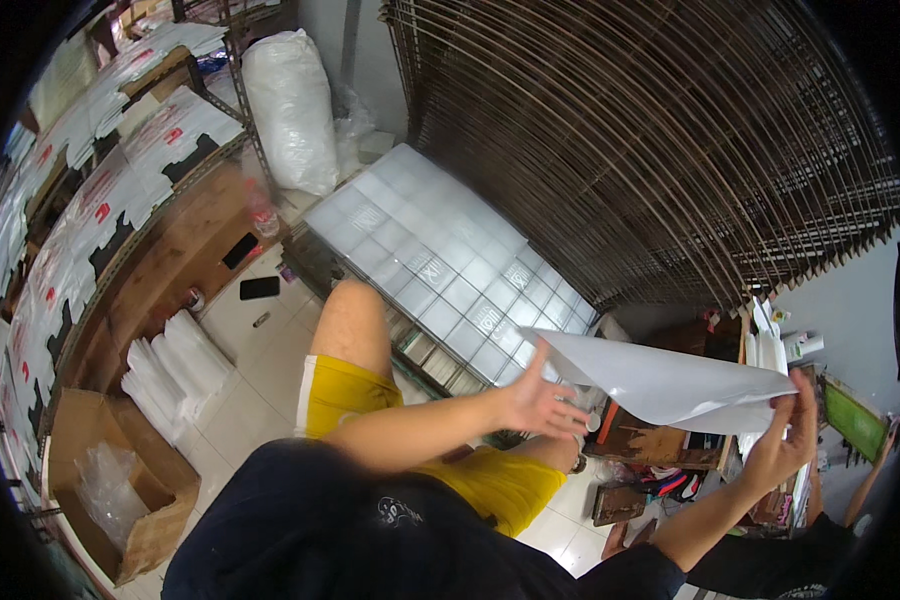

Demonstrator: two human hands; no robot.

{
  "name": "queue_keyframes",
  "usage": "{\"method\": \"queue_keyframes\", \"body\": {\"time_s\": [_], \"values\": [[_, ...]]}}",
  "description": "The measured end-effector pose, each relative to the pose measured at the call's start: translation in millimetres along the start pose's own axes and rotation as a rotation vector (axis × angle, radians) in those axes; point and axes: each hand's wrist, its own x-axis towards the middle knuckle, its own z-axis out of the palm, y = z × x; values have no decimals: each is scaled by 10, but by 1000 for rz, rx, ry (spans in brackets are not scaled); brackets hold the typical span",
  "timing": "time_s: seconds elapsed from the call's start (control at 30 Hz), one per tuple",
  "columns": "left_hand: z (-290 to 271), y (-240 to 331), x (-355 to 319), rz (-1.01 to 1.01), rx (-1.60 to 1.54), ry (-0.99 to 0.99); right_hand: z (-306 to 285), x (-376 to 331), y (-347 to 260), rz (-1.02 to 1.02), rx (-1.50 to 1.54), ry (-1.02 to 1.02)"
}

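I hold a large white sheet [670, 385] out in front of me, slightly curled. My left hand [540, 400] grips its left edge, fingers spread under and around it. My right hand [785, 435] pinches its right edge. Below the sheet lie my knee and yellow shorts [350, 395]. A wire drying rack [450, 265] loaded with white printed sheets stands just beyond my left hand.
A tall stack of brown wire racks [670, 140] rises ahead. Shelves of white printed bags [80, 200] run along the left, with a cardboard box [120, 490] and a bag pile [170, 370] on the floor. A filled plastic sack [290, 105] stands behind. Another person's arm [860, 490] shows at right.
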Motion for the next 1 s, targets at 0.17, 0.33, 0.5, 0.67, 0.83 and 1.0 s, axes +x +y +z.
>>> {"method": "queue_keyframes", "body": {"time_s": [0.17,0.33,0.5,0.67,0.83,1.0], "values": [[-383,475,-790,281,-70,20,238,-280,-245,8,150,-260],[-222,604,-1227,393,-1,242,240,-444,-91,156,336,-348],[-960,650,-818,452,76,489,459,-387,-443,79,441,-319],[-1182,1076,-764,590,-23,626,660,-526,-94,-137,350,-252],[-1251,1716,-1126,739,90,693,1181,-967,341,-13,242,-252],[-1228,2039,-1476,945,117,886,1914,-1392,493,989,685,-391]]}}
